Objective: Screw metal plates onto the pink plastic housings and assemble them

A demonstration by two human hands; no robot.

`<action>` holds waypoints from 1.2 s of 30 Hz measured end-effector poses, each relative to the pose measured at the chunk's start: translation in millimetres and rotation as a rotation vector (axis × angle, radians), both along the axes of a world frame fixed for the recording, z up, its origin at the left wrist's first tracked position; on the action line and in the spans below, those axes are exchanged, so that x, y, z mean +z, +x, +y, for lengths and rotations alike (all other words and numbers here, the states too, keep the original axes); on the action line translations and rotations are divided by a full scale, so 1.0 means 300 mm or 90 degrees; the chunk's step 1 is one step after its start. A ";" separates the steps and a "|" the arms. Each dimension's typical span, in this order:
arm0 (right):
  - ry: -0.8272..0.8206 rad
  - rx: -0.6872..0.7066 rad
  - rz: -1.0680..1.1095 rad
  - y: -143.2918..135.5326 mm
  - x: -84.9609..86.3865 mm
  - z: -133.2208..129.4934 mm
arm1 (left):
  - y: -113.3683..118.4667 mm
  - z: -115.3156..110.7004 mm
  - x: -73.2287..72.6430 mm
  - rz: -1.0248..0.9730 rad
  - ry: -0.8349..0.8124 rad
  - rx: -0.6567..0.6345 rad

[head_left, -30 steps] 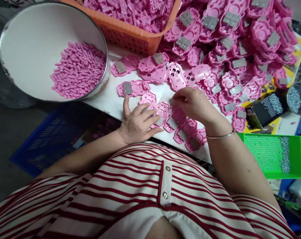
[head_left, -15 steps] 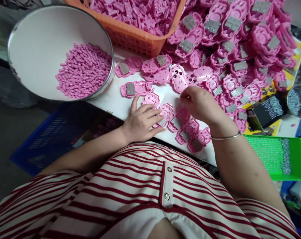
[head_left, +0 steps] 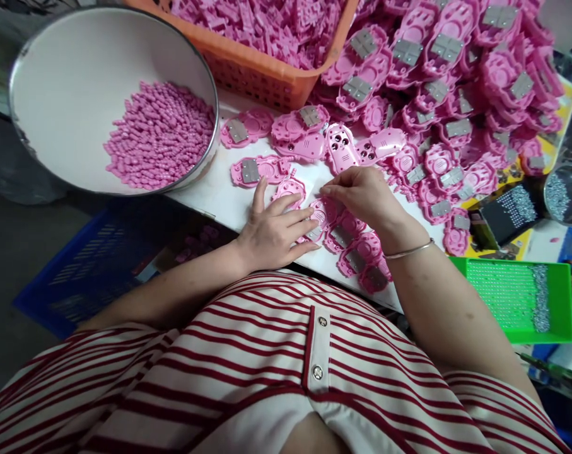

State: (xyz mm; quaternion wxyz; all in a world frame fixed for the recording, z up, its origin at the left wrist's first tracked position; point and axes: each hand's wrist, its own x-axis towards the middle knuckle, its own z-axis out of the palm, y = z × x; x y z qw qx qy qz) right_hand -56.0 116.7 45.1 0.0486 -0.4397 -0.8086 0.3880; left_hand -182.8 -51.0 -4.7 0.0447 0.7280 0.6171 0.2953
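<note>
With fingers spread, my left hand (head_left: pixel 279 233) lies over a pink plastic shell half (head_left: pixel 320 217) with a grey metal plate, pressing lightly or resting on it. My right hand (head_left: pixel 359 192) is closed in a pinch just above the far edge of that shell. Whatever is between its fingertips is too small to make out. More shell halves run in a row under and beside my hands, among them one (head_left: pixel 290 188) at my left fingertips and one (head_left: pixel 373 277) at the table's near edge. Beyond my right hand lies a glossy pink shell (head_left: pixel 341 148) with dark round holes.
A white bowl (head_left: pixel 77 94) of small pink parts stands at left. An orange basket (head_left: pixel 267 85) of pink pieces is behind. Shells with metal plates form a large pile (head_left: pixel 437 94) at back right. A green tray (head_left: pixel 562 302) and a clear jar (head_left: pixel 562 195) hold small metal bits.
My right hand has moved left, toward my left hand, and its pinched fingertips are now above the shell. My left hand has stayed nearly in place.
</note>
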 end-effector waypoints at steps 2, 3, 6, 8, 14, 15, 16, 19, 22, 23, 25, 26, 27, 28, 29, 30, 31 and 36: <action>0.021 0.003 -0.032 -0.005 -0.008 0.002 | -0.001 0.000 0.000 0.000 -0.005 -0.001; 0.032 0.005 -0.046 -0.007 -0.012 0.002 | -0.002 0.000 0.000 0.002 -0.002 -0.003; 0.075 0.015 -0.096 -0.009 -0.026 0.002 | -0.002 0.000 0.001 0.009 0.015 -0.006; 0.112 0.026 -0.127 -0.008 -0.035 0.001 | -0.001 -0.001 0.002 0.011 0.018 -0.008; 0.197 0.051 -0.141 -0.007 -0.048 -0.017 | 0.001 0.000 -0.001 0.012 0.019 -0.009; 0.188 0.047 -0.134 -0.008 -0.047 -0.020 | 0.002 0.001 -0.003 0.013 0.025 -0.007; 0.174 0.041 -0.128 -0.008 -0.045 -0.021 | 0.003 0.002 -0.004 0.015 0.028 -0.006; 0.138 0.022 -0.103 0.000 -0.038 -0.018 | 0.004 0.004 -0.007 0.014 0.015 -0.003; 0.098 -0.013 -0.027 0.027 -0.030 -0.003 | 0.006 0.004 -0.006 0.015 -0.001 0.003; 0.089 -0.033 0.000 0.039 -0.027 0.003 | 0.006 0.004 -0.005 0.017 -0.004 0.005; 0.086 -0.069 0.028 0.062 -0.023 0.016 | 0.006 0.008 -0.002 0.023 -0.009 0.008; 0.087 -0.075 0.029 0.069 -0.022 0.021 | 0.006 0.012 -0.002 0.027 -0.009 0.008; 0.088 -0.071 0.026 0.074 -0.021 0.026 | 0.006 0.017 -0.004 0.030 -0.008 0.007; 0.084 -0.060 0.022 0.076 -0.022 0.030 | 0.008 0.021 -0.007 0.033 -0.005 0.006; 0.079 -0.047 0.022 0.074 -0.023 0.034 | 0.010 0.025 -0.011 0.035 -0.001 0.005; 0.075 -0.038 0.025 0.072 -0.025 0.037 | 0.015 0.028 -0.015 0.035 0.004 0.004; 0.074 -0.037 0.032 0.070 -0.026 0.041 | 0.019 0.028 -0.018 0.034 0.007 0.003; 0.057 -0.087 0.051 0.099 -0.014 0.068 | -0.002 0.026 0.041 0.014 0.028 0.017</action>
